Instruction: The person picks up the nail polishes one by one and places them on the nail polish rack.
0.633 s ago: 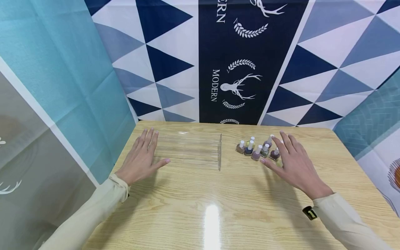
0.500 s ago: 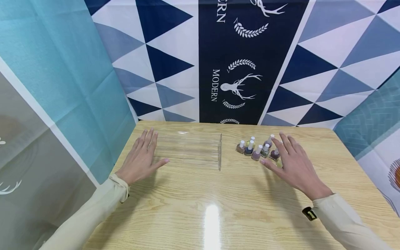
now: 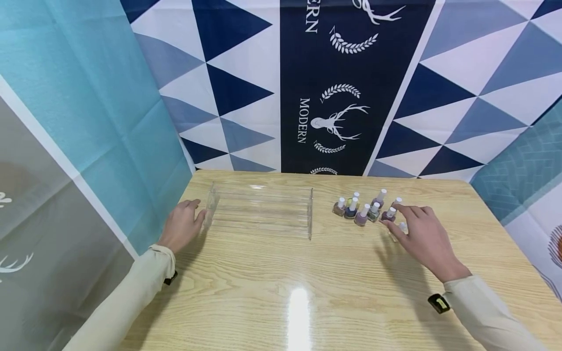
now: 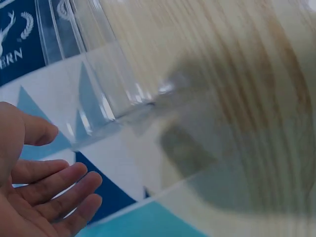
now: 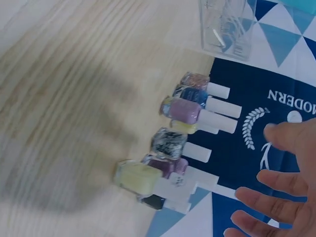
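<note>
A clear plastic tiered rack (image 3: 311, 214) stands on the left half of the wooden table. My left hand (image 3: 181, 225) is just beside its left end, fingers loosely bent; in the left wrist view the fingers (image 4: 64, 185) hold nothing. Several small nail polish bottles (image 3: 361, 218) with white caps stand upright in a cluster on the right. Over the right edge of that cluster hovers my right hand (image 3: 425, 239), thumb and fingers apart. Nearest to it are a dark purple bottle (image 3: 388, 215) and a pale yellow bottle (image 5: 139, 178). The right wrist view shows that hand holding nothing.
The light wooden table (image 3: 246, 282) has a bright light reflection near its front. A patterned cloth (image 3: 333, 87) with triangles and a deer print hangs behind its back edge. A turquoise and grey cloth (image 3: 110, 107) hangs at the left.
My left hand has drawn back from over the rack's left end to beside it, fingers now more bent. My right hand has shifted slightly right and down, its fingers more bent, uncovering more bottles.
</note>
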A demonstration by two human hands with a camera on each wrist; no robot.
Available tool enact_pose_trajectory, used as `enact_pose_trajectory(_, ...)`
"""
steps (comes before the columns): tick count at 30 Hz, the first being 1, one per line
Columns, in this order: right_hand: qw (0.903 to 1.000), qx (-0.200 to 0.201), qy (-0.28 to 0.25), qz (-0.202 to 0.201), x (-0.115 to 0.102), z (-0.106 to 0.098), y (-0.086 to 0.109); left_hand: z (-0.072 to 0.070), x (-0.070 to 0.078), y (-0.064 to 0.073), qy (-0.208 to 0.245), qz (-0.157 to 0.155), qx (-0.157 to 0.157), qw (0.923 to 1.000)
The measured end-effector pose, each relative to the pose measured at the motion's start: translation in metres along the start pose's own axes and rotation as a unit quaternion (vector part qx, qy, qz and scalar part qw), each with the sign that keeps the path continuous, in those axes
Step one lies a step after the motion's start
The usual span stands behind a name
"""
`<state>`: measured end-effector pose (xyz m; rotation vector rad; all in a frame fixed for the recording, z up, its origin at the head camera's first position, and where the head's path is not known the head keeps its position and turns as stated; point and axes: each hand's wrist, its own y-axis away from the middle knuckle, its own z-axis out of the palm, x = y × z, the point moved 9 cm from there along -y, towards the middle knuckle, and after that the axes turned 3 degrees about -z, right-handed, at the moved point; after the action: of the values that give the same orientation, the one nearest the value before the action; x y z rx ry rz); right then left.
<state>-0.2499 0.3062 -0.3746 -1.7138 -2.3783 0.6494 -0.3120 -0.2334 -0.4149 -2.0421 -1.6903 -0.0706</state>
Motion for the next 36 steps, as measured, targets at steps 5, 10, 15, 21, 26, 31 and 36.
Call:
enact_pose_trajectory(5,0.9997,-0.009,-0.004,0.023,0.013,0.007,0.004,0.01,-0.018,-0.002,0.029,-0.042,-0.021,0.9985)
enact_pose_trajectory(10,0.9992,-0.011,-0.015,0.034,0.023,0.013,0.007,0.018,-0.026,-0.004,0.049,-0.064,-0.044,0.9958)
enact_pose_trajectory(15,0.9991,-0.014,-0.022,0.035,0.03,0.016,0.009,0.024,-0.03,-0.001,0.073,-0.078,-0.054,0.9928)
enact_pose_trajectory(21,0.9983,-0.027,-0.031,0.04,0.037,0.022,0.011,0.029,-0.029,-0.002,0.094,-0.072,-0.051,0.9917)
enact_pose_trajectory(26,0.9979,-0.028,-0.038,0.044,0.04,0.026,0.01,0.034,-0.03,0.0,0.106,-0.071,-0.058,0.9901)
enact_pose_trajectory(31,0.9968,-0.032,-0.052,0.051,0.046,0.033,0.011,0.037,-0.033,0.0,0.098,-0.077,-0.056,0.9906)
enact_pose_trajectory(36,0.9957,-0.032,-0.063,0.061,0.053,0.038,0.014,0.038,-0.031,-0.002,0.097,-0.078,-0.06,0.9904)
